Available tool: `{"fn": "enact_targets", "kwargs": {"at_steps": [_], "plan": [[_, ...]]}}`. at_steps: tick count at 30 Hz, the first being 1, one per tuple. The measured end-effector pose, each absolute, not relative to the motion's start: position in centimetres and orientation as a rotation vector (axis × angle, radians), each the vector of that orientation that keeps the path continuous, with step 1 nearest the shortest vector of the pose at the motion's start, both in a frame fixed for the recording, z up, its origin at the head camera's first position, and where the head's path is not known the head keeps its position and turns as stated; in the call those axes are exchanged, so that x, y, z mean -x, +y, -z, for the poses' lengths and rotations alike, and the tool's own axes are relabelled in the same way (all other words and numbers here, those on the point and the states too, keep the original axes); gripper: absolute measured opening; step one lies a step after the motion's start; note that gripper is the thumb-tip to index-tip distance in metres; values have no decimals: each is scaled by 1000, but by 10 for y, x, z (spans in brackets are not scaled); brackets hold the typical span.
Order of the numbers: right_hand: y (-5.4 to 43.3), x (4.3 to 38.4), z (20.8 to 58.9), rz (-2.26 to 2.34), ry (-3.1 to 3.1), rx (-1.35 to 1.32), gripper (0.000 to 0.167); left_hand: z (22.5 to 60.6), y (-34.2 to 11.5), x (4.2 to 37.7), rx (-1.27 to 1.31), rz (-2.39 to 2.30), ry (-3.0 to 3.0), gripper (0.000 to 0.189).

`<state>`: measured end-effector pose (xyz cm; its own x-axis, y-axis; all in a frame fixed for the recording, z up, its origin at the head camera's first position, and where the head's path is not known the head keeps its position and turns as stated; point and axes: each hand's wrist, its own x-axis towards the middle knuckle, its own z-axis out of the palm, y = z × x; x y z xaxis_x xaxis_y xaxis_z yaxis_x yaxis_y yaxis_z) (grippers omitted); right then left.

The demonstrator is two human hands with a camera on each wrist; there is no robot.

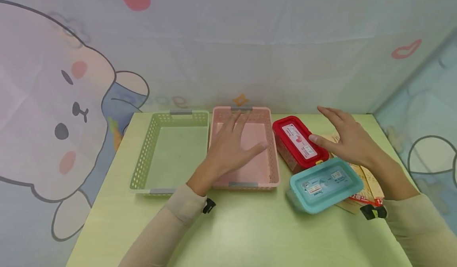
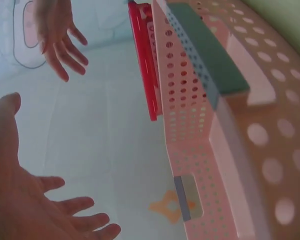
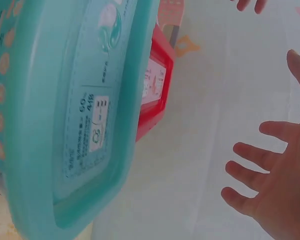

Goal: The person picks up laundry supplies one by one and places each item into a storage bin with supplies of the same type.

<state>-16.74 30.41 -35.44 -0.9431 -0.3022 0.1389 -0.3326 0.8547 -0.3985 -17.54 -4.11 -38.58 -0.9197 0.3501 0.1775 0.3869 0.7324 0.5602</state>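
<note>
While over the pink basket [image 1: 251, 172], long axis toward the backdrop [image 1: 292, 68], left hand [image 1: 231, 146] wide and right hand [image 1: 351, 138] equally wide.

Screened corner; home or studio, cannot tell. Cartoon cloth [image 1: 200, 66] beyond left hand [image 1: 228, 150] and right hand [image 1: 351, 138]; green table [image 1: 250, 227] below both.

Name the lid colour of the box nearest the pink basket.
The lid is red, clearest in the head view.

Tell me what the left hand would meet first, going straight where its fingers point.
The left hand would probably meet the backdrop first, passing over the pink basket, though depth is unclear.
</note>
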Motion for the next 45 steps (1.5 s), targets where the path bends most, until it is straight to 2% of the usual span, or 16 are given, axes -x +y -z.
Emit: {"fn": "enact_targets", "kwargs": {"at_steps": [8, 15, 22, 32, 37, 41, 45], "plan": [[304, 183, 345, -736, -3016, -495, 89, 387, -20, 183, 387, 1323, -2813, 92], [303, 203, 341, -842, -3031, -539, 83, 400, -4, 194, 339, 1611, -2728, 96], [302, 219, 336, -876, -3054, -574, 80, 402, 18, 196, 261, 1881, -2703, 89], [304, 233, 340, -1023, -3153, -597, 74, 393, 50, 196, -90, 2122, -2808, 86], [307, 239, 348, -1138, -3243, -558, 79, 394, 61, 195, -115, 2117, -2894, 72], [311, 242, 359, -1131, -3271, -501, 81, 399, 69, 194, -58, 2143, -2888, 53], [314, 243, 370, -1089, -3271, -462, 80, 404, 74, 191, 35, 2142, -2850, 48]]}}
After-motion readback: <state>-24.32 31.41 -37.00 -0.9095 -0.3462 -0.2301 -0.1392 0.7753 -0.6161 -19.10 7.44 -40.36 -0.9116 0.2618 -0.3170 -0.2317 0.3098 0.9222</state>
